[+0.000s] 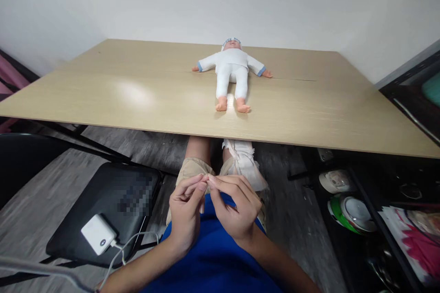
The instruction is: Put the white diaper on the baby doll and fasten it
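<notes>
A baby doll [231,73] in a white suit and cap lies on its back on the wooden table [137,96], arms spread, bare feet toward me. Both my hands are in my lap, below the table's front edge, above my blue shirt. My left hand [185,213] and my right hand [235,206] meet at the fingertips, pinched together; whether they hold anything tiny I cannot make out. A white crumpled cloth or diaper [245,162] lies on my right knee just beyond my right hand.
A black chair [113,206] at my left carries a white power bank [98,234] with a white cable. Low dark shelving at the right holds bowls [350,213] and a colourful printed item [417,233]. The wall is plain white.
</notes>
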`<state>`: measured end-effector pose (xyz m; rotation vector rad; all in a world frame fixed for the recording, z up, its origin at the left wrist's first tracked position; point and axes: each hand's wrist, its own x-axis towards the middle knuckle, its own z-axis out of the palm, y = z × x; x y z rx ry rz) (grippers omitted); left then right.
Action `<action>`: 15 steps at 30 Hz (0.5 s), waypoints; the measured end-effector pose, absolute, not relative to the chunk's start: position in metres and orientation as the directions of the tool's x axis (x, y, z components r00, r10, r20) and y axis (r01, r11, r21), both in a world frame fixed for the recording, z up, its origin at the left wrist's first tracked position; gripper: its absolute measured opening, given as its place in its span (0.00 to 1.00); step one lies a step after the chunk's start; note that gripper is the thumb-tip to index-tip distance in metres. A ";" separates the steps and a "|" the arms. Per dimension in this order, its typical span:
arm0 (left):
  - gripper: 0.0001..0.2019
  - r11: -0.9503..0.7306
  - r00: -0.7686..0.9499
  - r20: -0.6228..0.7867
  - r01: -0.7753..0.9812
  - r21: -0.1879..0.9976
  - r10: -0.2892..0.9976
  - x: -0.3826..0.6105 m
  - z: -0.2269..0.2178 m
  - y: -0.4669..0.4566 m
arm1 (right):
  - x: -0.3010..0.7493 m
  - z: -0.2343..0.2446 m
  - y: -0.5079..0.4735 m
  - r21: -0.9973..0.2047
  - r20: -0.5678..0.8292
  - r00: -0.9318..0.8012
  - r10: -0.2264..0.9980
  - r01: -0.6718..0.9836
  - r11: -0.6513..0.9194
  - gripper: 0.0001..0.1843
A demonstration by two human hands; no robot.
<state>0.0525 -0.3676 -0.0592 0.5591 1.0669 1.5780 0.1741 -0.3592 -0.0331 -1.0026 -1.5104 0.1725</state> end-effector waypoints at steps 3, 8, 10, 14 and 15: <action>0.19 0.025 -0.283 -0.203 -0.526 0.850 0.937 0.054 -0.062 -0.366 | 0.174 -0.036 -0.357 -0.642 0.729 0.135 0.671 0.475 0.602 0.19; 0.21 0.094 -0.250 -0.271 -0.550 0.830 0.930 0.055 -0.069 -0.359 | 0.175 -0.049 -0.348 -0.705 0.676 0.171 0.717 0.436 0.560 0.14; 0.22 0.122 -0.247 -0.308 -0.564 0.816 0.919 0.055 -0.073 -0.355 | 0.175 -0.057 -0.344 -0.753 0.621 0.196 0.759 0.417 0.508 0.11; 0.24 0.169 -0.248 -0.372 -0.584 0.794 0.894 0.053 -0.081 -0.348 | 0.174 -0.070 -0.334 -0.911 0.396 0.267 0.879 0.231 0.340 0.04; 0.25 0.182 -0.246 -0.389 -0.588 0.788 0.888 0.053 -0.082 -0.347 | 0.173 -0.073 -0.332 -0.950 0.308 0.270 0.912 0.137 0.280 0.05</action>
